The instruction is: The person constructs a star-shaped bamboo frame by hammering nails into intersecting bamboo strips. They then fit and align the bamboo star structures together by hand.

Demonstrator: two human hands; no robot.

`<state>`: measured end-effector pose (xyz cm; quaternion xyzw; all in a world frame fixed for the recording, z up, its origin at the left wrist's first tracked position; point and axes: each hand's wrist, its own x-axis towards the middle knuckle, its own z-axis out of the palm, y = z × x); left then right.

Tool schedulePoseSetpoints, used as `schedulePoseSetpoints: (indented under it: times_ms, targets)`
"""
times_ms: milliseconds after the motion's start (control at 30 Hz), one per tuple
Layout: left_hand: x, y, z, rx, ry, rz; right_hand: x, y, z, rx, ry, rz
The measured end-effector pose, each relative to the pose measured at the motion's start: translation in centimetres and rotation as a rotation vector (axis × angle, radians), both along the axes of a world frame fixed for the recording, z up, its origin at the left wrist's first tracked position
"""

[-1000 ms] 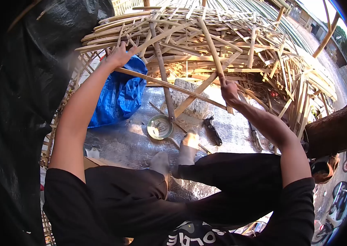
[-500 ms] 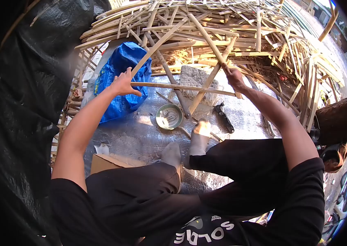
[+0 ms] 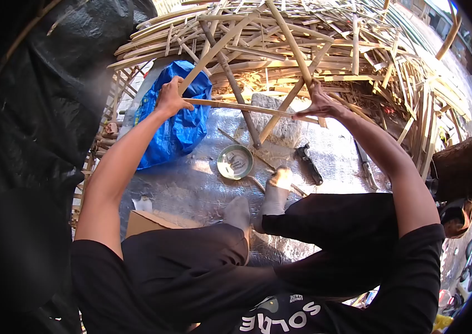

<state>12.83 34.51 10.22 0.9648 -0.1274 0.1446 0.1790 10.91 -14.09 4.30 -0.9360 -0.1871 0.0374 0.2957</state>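
Note:
Light bamboo strips cross one another in an open frame of two overlapping triangles, held out in front of me. At its left corner my left hand (image 3: 172,98) is closed, where a slanting strip (image 3: 213,50) meets the low crosswise strip (image 3: 236,106). My right hand (image 3: 322,104) grips the right corner, at the lower end of another slanting strip (image 3: 290,42). Its thumb reaches left along the crosswise strip. Two more strips, one darker (image 3: 240,97), run down to a point above the bowl. My fingers partly hide both corners.
A blue bag (image 3: 183,131) lies left, beside a black sheet (image 3: 35,139). On the silvery mat are a metal bowl (image 3: 235,162), a stone block (image 3: 275,119), a black tool (image 3: 309,165) and a knife (image 3: 367,165). Bamboo strips (image 3: 408,72) are heaped behind. Cardboard (image 3: 144,221) sits by my leg.
My right hand has shifted down to the frame's right corner, its thumb now at the crosswise strip. My left hand stays at the left corner. The view has shifted slightly.

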Motion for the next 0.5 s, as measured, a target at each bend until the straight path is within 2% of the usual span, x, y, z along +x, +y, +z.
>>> schedulePoseSetpoints:
  times_ms: [67, 100, 133, 200, 300, 500]
  targets:
    - [-0.2, 0.0, 0.1, 0.034, 0.012, 0.01, 0.2, 0.4, -2.4, -0.286, -0.113, -0.057]
    - [-0.4, 0.1, 0.0, 0.065, 0.03, 0.016, 0.0, 0.3, -3.5, -0.311, -0.205, -0.046]
    - [-0.7, 0.1, -0.3, 0.068, 0.026, 0.017, 0.0, 0.3, -4.5, -0.266, -0.316, -0.039]
    - [-1.5, -0.2, -0.9, 0.099, 0.032, 0.04, -0.3, 0.7, -5.1, -0.318, -0.373, -0.084]
    - [-2.9, -1.1, -1.2, 0.12, 0.087, 0.08, -0.9, 0.8, -4.0, -0.225, -0.33, -0.119]
    - [-4.0, -1.3, -1.5, 0.139, 0.145, 0.069, -1.8, 0.7, -4.1, -0.246, -0.397, -0.126]
